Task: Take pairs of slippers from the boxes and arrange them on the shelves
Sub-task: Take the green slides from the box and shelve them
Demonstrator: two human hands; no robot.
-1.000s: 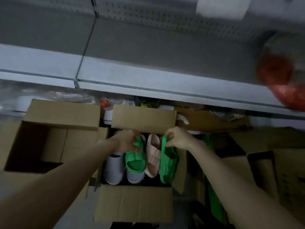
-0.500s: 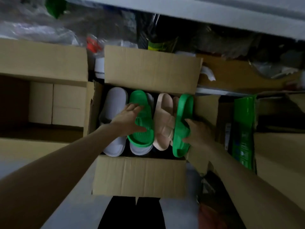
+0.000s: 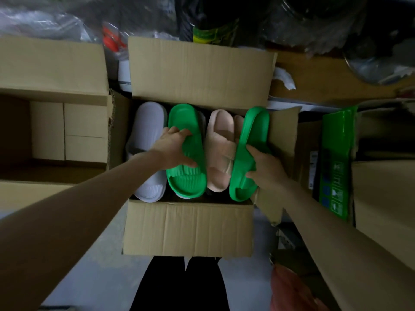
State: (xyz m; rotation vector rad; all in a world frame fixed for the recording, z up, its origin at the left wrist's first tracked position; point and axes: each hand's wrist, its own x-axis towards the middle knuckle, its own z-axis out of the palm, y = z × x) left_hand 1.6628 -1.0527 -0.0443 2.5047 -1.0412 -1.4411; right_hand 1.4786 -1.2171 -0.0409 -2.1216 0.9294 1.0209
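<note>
**2 green slippers gripped inside the open carton**

A pale floor (image 3: 96,272) runs along the bottom of our view, with crumpled clear plastic bags (image 3: 40,21) heaped in the dark along 12 o'clock. At the centre sits an open cardboard box (image 3: 188,227), its far flap raised toward 12 o'clock and its near flap folded out toward 6 o'clock.

Inside we see a row of slippers lying lengthwise, toes toward 6 o'clock. From 9 to 3 o'clock they run: a white slipper (image 3: 146,129), a green slipper (image 3: 186,182) lying flat on top, a pale pink slipper (image 3: 219,131), and a second green slipper (image 3: 253,135) tipped up on its edge against the box's right flap.

Our left hand (image 3: 173,149) reaches in from 8 o'clock and grips the flat green slipper across its middle, fingers curled over one side and thumb pressed by the strap. Our right hand (image 3: 267,169) comes in from 4 o'clock and holds the second green slipper, fingers wrapped round its sole and strap. Both green slippers are within the box, touching the pink one between them.

At 9 o'clock stands another open brown carton (image 3: 51,68). At 3 o'clock a green printed pack (image 3: 336,162) stands upright between more cardboard. Black trouser legs (image 3: 179,286) show at 6 o'clock, and something reddish (image 3: 292,290), too blurred to name, lies at 5 o'clock.
</note>
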